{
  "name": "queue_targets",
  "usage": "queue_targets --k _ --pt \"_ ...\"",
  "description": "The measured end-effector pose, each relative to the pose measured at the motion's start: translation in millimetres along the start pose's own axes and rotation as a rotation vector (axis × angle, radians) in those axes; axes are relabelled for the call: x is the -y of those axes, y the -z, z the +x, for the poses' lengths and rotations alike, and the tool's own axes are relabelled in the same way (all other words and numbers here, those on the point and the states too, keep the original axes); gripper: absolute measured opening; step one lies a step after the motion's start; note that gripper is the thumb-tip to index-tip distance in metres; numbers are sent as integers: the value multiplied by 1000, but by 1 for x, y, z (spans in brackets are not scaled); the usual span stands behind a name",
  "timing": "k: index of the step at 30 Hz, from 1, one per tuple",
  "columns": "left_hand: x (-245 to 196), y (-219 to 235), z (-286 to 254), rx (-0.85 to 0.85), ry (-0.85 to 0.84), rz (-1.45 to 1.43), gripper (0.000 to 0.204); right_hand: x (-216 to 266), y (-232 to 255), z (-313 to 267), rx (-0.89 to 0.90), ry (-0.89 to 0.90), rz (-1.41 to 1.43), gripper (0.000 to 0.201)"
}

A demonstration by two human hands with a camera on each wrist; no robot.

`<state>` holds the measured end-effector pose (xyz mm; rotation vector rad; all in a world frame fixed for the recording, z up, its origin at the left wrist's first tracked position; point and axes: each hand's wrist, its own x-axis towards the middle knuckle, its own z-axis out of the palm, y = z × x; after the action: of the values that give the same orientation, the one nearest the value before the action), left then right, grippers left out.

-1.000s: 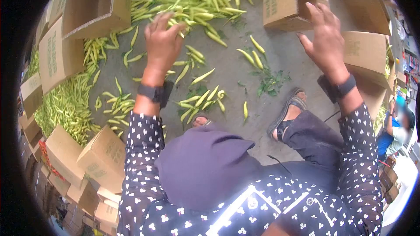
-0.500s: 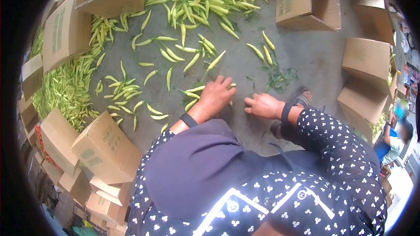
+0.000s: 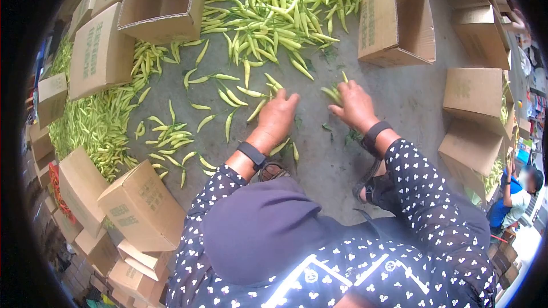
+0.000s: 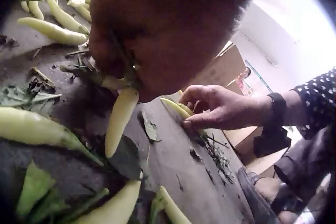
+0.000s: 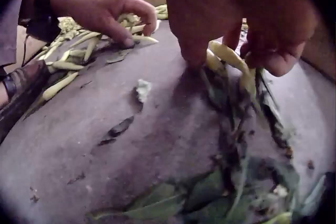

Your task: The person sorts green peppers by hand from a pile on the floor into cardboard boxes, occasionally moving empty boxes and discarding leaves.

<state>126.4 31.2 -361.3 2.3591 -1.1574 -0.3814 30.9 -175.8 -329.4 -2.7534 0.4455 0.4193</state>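
Early in the gathering, by the look of it. Far more pale yellow-green chilli peppers loose on the grey concrete floor [image 3: 319,159] than collected: a thick far heap [image 3: 279,0], a long band down the left [image 3: 85,125], and scattered strays [image 3: 171,137] between. Brown cardboard boxes ringed around the patch, among them an open one at far right [image 3: 397,23] with nothing visible inside and another at far left [image 3: 165,0]; a box at the right edge [image 3: 476,159] showing some green at its opening. Most of the sweeping-up and boxing judged still to come.

Left hand [image 3: 277,117] palm-down on the floor, fingers curled forward onto a few peppers just beyond the fingertips [image 3: 260,108]; from the left wrist view, thumb and fingers pinched on the stem end of one pale pepper [image 4: 119,121], the rest of it lying on the concrete. Right hand [image 3: 355,104] just right of it, a small gap between the two, fingers closed round a little bunch of peppers [image 3: 333,94] poking out at the far-left side; in the right wrist view, curved pods [image 5: 231,61] caught under bent fingers, tips touching the floor amid dark green leaf scraps [image 5: 210,192].

More strays near the left wrist [image 3: 285,148], close to a sandalled foot [image 3: 271,170]. Main heap a short reach beyond both hands.
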Motion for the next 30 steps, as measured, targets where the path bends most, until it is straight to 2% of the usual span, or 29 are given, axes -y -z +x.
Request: queue_targets --k 1,3,4,5,7,8,9,10,11,12,13,16,21,23,25,26,27,29,30 --pt "-1 -2 -1 3 7 5 21 2 -5 -3 4 5 6 35" --pt "-1 -3 -2 55 41 58 19 6 -21 -5 -137 40 117 34" --pt "1 -1 -2 101 41 71 17 3 -25 -2 -134 -44 150 33" --pt "5 1 -4 100 44 76 17 -4 -27 0 -135 -40 154 33" --pt "14 9 -8 -5 64 -59 22 -19 -27 4 -175 -126 152 32" --pt "20 15 -11 -4 64 -59 22 -26 -29 7 -217 -122 147 37" --pt "24 26 -12 -137 150 -128 25 -25 -28 6 -218 -122 147 37" --pt "28 35 -11 -276 236 -196 29 -24 -25 6 -350 -133 160 41" --pt "32 39 -12 -283 233 -193 29 -23 -23 6 -484 -143 174 45" --pt "33 44 -14 -204 264 -145 32 -22 -22 5 -393 -205 122 53" --pt "34 48 -16 -124 293 -96 35 -20 -22 6 -402 -200 124 53" --pt "34 47 -14 -27 248 -4 28 -9 -21 8 -120 -187 128 45" --pt "45 54 6 89 117 89 20 -4 -12 28 -76 -98 80 38" --pt "57 64 24 62 132 44 20 -11 -6 54 -238 49 260 35" --pt "73 77 50 -240 38 -156 22 -9 13 93 -367 56 382 34" --pt "79 88 64 -200 176 -207 32 -6 25 116 -405 27 443 35" --pt "82 96 79 -200 177 -204 32 -3 34 137 -441 -3 506 36" --pt "89 104 104 -413 262 -277 63 6 47 176 -474 -45 561 41" --pt "95 101 111 -406 263 -274 63 6 42 193 -440 -79 502 51"
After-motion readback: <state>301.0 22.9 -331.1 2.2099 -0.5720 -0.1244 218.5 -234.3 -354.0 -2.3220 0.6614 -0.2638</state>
